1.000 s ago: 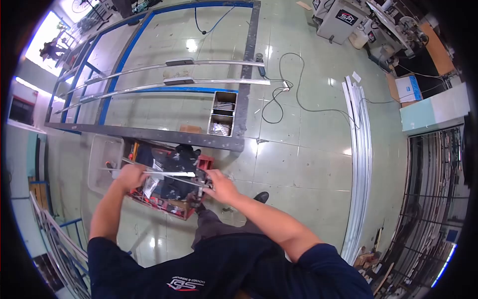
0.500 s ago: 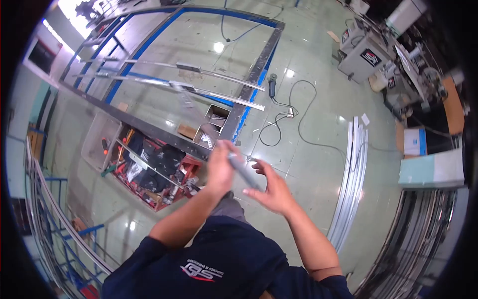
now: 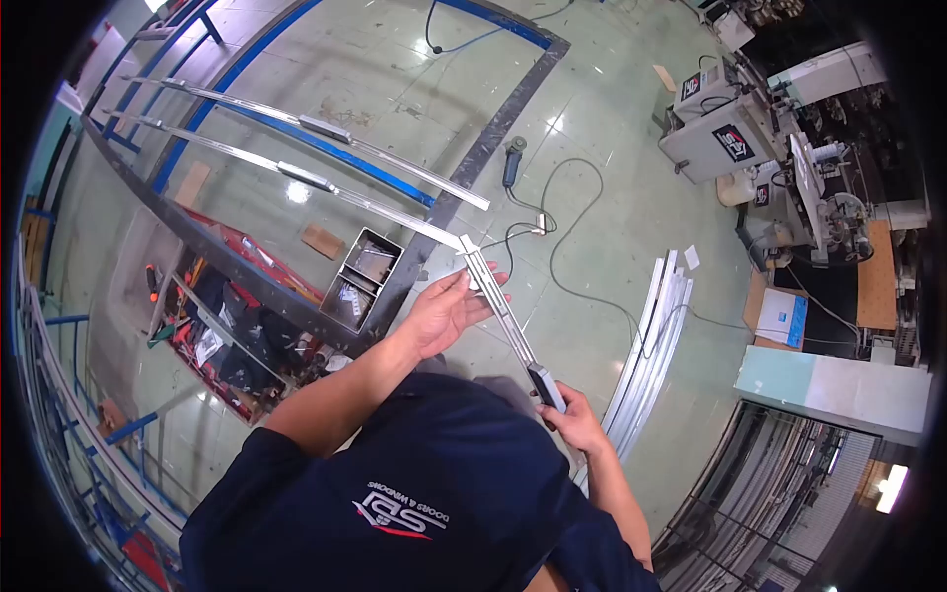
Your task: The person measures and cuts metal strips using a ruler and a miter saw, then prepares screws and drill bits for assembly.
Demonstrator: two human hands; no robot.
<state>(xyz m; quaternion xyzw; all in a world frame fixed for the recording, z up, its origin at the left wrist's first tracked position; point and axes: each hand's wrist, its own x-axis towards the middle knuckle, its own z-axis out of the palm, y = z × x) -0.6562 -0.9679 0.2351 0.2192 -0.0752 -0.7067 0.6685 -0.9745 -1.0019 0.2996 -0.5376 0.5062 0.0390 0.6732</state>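
Note:
A slim metal rail (image 3: 505, 318) with a dark grey block (image 3: 545, 385) on its lower end slants across in front of my body. My left hand (image 3: 441, 316) is closed around its upper part, thumb in front and fingertips showing behind. My right hand (image 3: 575, 422) grips the lower end at the block. Two long, similar metal rails, a nearer one (image 3: 380, 205) and a farther one (image 3: 414, 170), lie across the dark frame bench (image 3: 464, 168), each with a grey block partway along. The held rail's top end is close to the nearer rail's end.
A two-compartment box (image 3: 343, 314) of small parts stands by the bench. Below it, a red toolbox (image 3: 242, 387) holds mixed tools. An angle grinder (image 3: 511, 163) and its cable lie on the floor. Long metal profiles (image 3: 646, 345) lie right, with machines (image 3: 725, 143) beyond.
The grey-ended rail, blurred earlier, is now steady and lower. My right hand has gone from open fingers to gripping its block end. My left hand stays on it. The view has shifted.

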